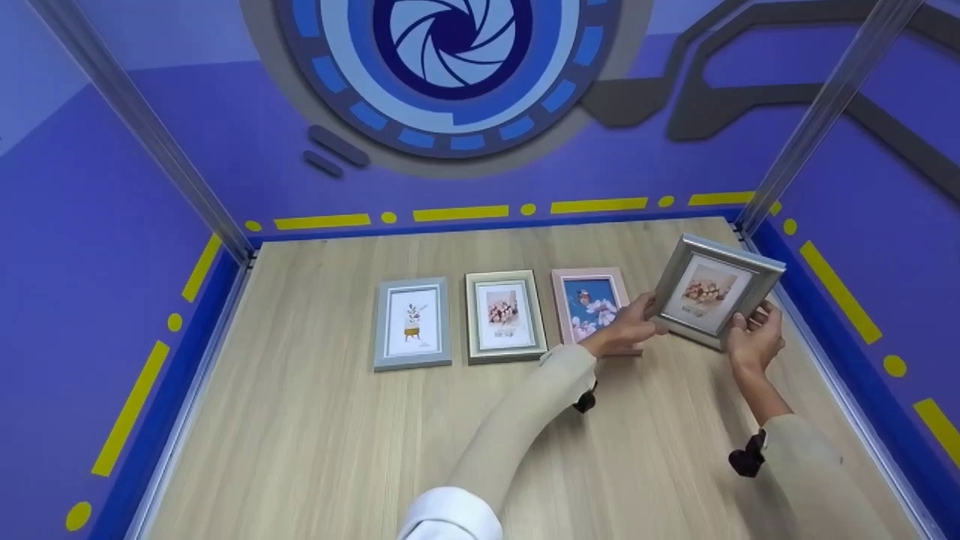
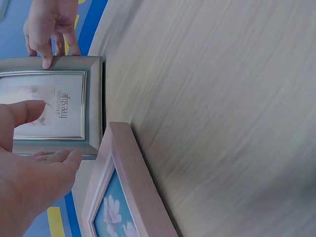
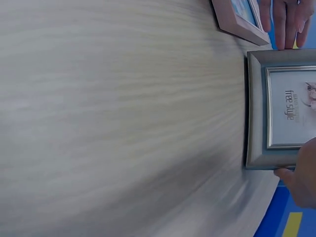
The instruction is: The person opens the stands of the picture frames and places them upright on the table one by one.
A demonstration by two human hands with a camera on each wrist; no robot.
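A silver-grey picture frame (image 1: 709, 289) with a bouquet print is held tilted up at the right side of the table, its face toward me. My left hand (image 1: 627, 328) holds its left edge; in the left wrist view the thumb reaches across the front and the fingers (image 2: 64, 159) lie along the edge. On the opposite edge my right hand (image 1: 756, 339) grips it, the thumb in front and the other fingers partly hidden behind. A pink picture frame (image 1: 622, 281) with a blossom print lies flat beneath my left wrist, partly covered by it.
Left of the pink one lie a champagne-coloured picture frame (image 1: 505, 315) and a light grey-blue picture frame (image 1: 412, 322), in a row on the wooden table (image 1: 315, 435). Blue panels (image 1: 187, 150) with metal corner posts enclose the table at the back and sides.
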